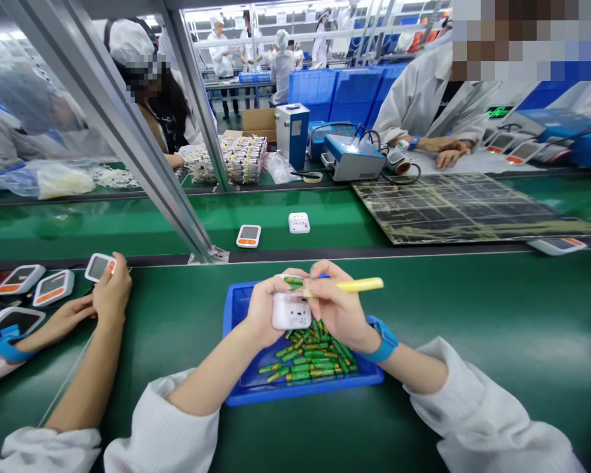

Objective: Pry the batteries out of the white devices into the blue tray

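The right grip (339, 309) pinches a yellow-handled tool (359, 284) and a green AA battery (293, 281); the left grip (268, 309) wraps a white monitor (291, 312) above a blue tray (231, 315) of loose batteries (308, 361) on the green tabletop (473, 328)

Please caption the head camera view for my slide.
Left hand holds white device, right hand yellow tool, above blue tray of green batteries.
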The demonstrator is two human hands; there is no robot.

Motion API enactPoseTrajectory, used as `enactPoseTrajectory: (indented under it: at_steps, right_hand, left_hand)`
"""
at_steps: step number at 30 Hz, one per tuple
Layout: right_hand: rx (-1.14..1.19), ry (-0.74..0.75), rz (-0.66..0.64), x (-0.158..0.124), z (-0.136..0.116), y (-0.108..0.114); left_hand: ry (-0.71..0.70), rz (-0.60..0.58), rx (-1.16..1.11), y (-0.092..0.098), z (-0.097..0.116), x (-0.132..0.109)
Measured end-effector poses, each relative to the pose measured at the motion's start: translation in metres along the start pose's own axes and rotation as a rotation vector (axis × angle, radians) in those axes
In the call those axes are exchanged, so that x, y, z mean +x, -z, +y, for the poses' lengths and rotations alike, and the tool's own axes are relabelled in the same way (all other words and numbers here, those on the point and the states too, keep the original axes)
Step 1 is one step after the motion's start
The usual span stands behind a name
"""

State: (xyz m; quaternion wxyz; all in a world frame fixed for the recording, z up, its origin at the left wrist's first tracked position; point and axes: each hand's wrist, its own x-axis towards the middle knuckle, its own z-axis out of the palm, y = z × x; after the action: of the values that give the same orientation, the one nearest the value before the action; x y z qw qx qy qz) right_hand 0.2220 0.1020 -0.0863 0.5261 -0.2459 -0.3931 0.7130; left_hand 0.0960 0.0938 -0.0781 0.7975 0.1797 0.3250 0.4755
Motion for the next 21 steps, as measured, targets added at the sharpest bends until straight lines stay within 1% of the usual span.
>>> enactPoseTrajectory:
  at_steps: [2, 3, 7, 10, 12, 14, 16, 19, 21]
  right_hand:
    - [-0.044, 0.118, 0.05, -0.002, 0.008, 0.002]
    - [-0.048, 0.155, 0.081, -0.001, 0.01, 0.003]
    - [-0.027, 0.186, 0.199, 0.004, 0.01, 0.005]
    - [-0.017, 0.196, 0.235, 0.008, 0.007, 0.008]
    - [-0.005, 0.215, 0.268, 0.01, 0.007, 0.011]
    - [0.006, 0.235, 0.316, 0.013, 0.007, 0.016]
    - [0.007, 0.251, 0.359, 0.017, 0.007, 0.021]
    - [0.003, 0.279, 0.415, 0.022, 0.007, 0.026]
    - [-0.005, 0.307, 0.441, 0.024, 0.007, 0.028]
  left_hand:
    - [-0.001, -0.018, 0.017, 0.002, 0.0, 0.0]
    - [0.009, -0.027, 0.033, 0.003, -0.001, 0.0]
    - [0.036, -0.036, 0.113, 0.006, -0.001, -0.002]
    - [0.036, -0.008, 0.19, 0.004, -0.002, -0.007]
    - [0.054, -0.01, 0.255, 0.002, -0.002, -0.01]
    - [0.079, -0.046, 0.299, 0.0, -0.003, -0.013]
    - [0.093, -0.116, 0.297, -0.001, -0.004, -0.014]
    - [0.121, -0.24, 0.238, -0.001, -0.005, -0.012]
    - [0.108, -0.279, 0.194, 0.001, -0.005, -0.011]
